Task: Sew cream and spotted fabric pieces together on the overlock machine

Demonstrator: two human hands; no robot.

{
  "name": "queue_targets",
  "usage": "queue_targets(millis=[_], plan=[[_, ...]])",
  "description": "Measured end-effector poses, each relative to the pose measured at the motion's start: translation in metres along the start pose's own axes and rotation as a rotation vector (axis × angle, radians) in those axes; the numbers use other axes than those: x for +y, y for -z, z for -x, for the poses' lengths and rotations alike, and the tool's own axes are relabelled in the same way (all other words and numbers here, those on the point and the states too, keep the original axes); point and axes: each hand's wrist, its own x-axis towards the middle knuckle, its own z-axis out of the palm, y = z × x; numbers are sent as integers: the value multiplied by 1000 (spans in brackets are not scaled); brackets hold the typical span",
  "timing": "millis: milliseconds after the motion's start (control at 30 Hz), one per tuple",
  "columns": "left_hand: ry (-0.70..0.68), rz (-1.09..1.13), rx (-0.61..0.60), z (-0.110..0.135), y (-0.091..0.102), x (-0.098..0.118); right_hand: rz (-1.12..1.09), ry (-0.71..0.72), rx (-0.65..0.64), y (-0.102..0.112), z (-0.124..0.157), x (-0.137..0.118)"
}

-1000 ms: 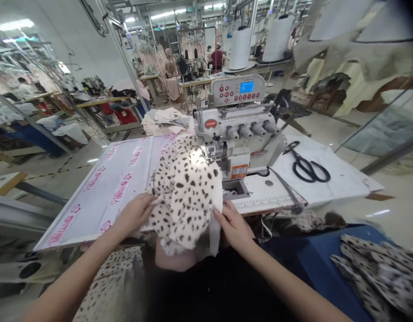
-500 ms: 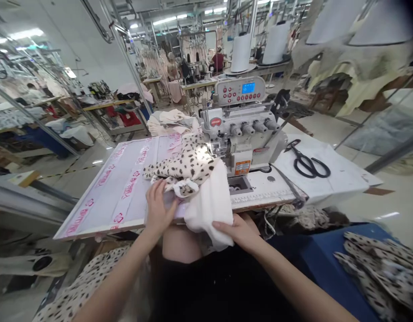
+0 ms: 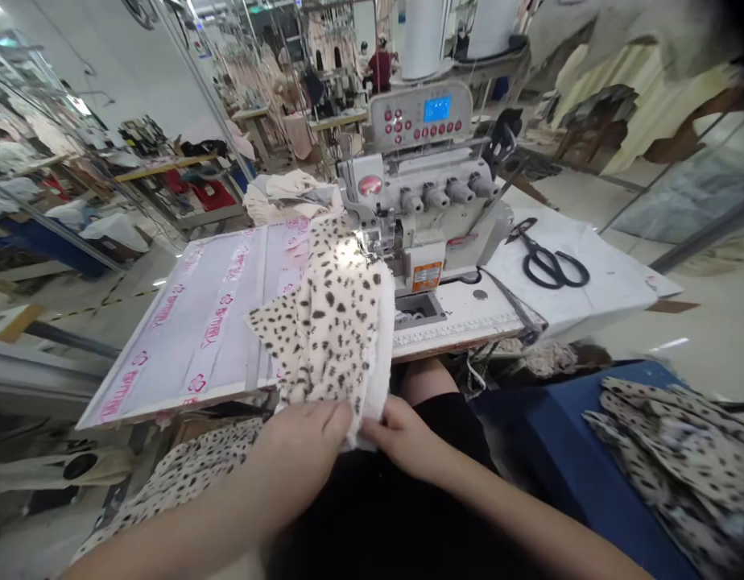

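On the overlock machine (image 3: 420,201), orange label (image 3: 427,276)

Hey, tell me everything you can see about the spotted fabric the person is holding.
The spotted fabric is a soft-looking cream piece with scattered dark brown spots and a plain white layer along its right edge. It is folded and slightly bunched, not lying flat. The left hand and right hand grip its near end, while its far end reaches the needle area of the overlock sewing machine, above a white work board printed in pink.

black scissors (image 3: 544,266) on white tabletop (image 3: 607,286)
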Motion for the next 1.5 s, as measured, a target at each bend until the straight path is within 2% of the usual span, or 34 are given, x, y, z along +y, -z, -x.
queue_targets(millis=[67, 200, 300, 467, 667, 767, 867, 1067, 1333, 1433, 1500], plan=[[36, -9, -10, 0, -11, 8, 50, -19, 24, -2, 11, 0], [80, 33, 63, 6, -25, 11, 14, -46, 70, 3, 30, 1], [47, 140, 58, 8, -28, 13, -25, -45, 88, 5, 39, 2], [12, 228, 114, 9, -35, 18, 99, -70, 74, 5, 47, 2], [-3, 385, 157, 7, -27, 20, 156, -45, 158, 2, 50, 0], [-43, 420, 186, 5, -21, 21, 287, 28, 177, 0, 50, -7], [-55, 462, 182, 3, -19, 20, 416, 116, 166, -1, 50, -13], [-41, 452, 146, 2, -16, 19, 528, 201, 155, -2, 50, -14], [-46, 448, 123, 3, -26, 18, 624, 215, 73, -3, 54, -24], [-58, 451, 137, 2, -28, 16, 657, 202, 9, 1, 54, -32], [-56, 451, 155, 2, -26, 14, 747, 233, 27, 7, 54, -37]])
